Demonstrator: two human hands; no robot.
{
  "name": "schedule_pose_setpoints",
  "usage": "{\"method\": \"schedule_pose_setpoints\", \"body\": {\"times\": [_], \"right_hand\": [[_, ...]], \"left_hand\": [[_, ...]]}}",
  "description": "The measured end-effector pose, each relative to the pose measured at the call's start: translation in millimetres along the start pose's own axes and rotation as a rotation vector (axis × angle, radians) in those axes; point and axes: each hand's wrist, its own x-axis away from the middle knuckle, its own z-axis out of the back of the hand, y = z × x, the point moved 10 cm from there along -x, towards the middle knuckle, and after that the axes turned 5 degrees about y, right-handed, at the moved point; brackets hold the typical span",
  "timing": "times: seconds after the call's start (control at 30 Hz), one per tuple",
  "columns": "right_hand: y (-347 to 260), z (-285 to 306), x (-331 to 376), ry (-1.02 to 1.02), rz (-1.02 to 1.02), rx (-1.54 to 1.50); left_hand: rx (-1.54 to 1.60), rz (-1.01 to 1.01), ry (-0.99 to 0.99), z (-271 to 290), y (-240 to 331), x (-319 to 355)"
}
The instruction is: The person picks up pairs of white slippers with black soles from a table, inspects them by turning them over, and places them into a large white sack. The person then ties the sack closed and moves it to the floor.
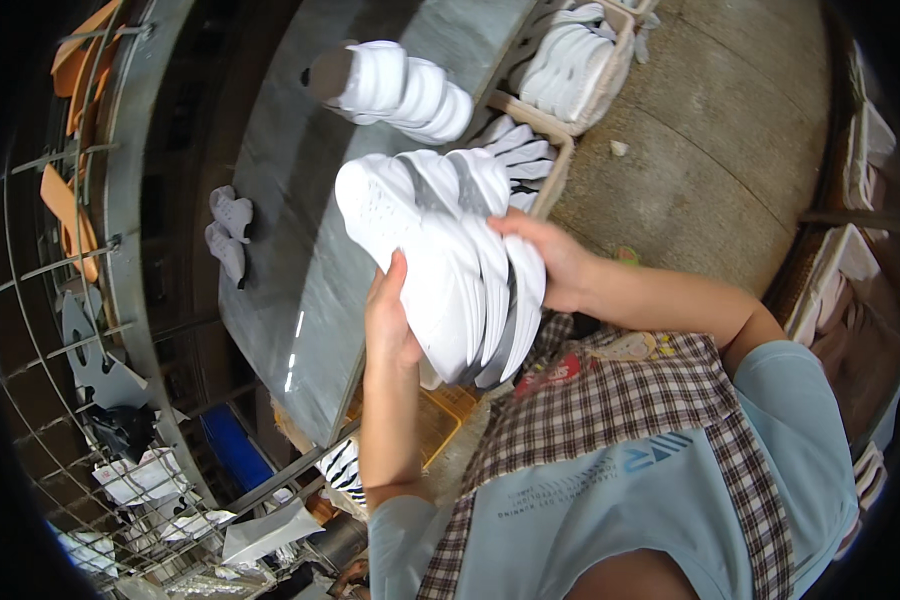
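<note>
"Where are the shoes being handled?"

"There's a stack of white shoes up off the desk, held in front of the apron."

"Held by both hands?"

"Yes. The left hand grips the near left side, thumb on top. The right hand is closed around the other side; I can't see all its fingers."

"How far along does it look?"

"Partway, I'd judge. The held shoes are nested in rows, so gathering them seems well along, but they aren't set down anywhere."

"What else is stacked?"

"Another white stack lies on the desk, beyond the held one. In the upper box the shoes are packed in a row. The lower box has some too, though the held stack is partly in front, so I can't tell how full it is."

"Anything loose?"

"A couple of white shoes at the desk's left edge, apart from the stacks. Those look left to sort."
</note>
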Motion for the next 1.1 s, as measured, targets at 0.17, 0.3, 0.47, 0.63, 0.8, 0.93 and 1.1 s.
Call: {"method": "schedule_pose_setpoints", "body": {"times": [0.17,0.3,0.47,0.63,0.8,0.93,1.1], "right_hand": [[-36,37,59,0.06,-0.124,-0.011],[-59,69,83,0.234,-0.088,0.059],[-69,92,93,0.314,-0.065,0.056],[-72,99,94,0.331,-0.073,0.049],[-73,99,91,0.326,-0.072,0.062],[-72,98,87,0.291,-0.083,0.078],[-89,83,79,0.191,0.112,0.139]], "left_hand": [[0.25,0.4,-0.476,-97,-42,11],[0.098,0.448,-0.366,-120,-74,-5],[0.155,0.569,-0.449,-146,-96,-13],[0.158,0.572,-0.445,-151,-98,-17],[0.118,0.504,-0.455,-153,-91,-17],[0.058,0.494,-0.402,-149,-90,-15],[-0.105,0.316,-0.426,-156,-74,-12]]}}
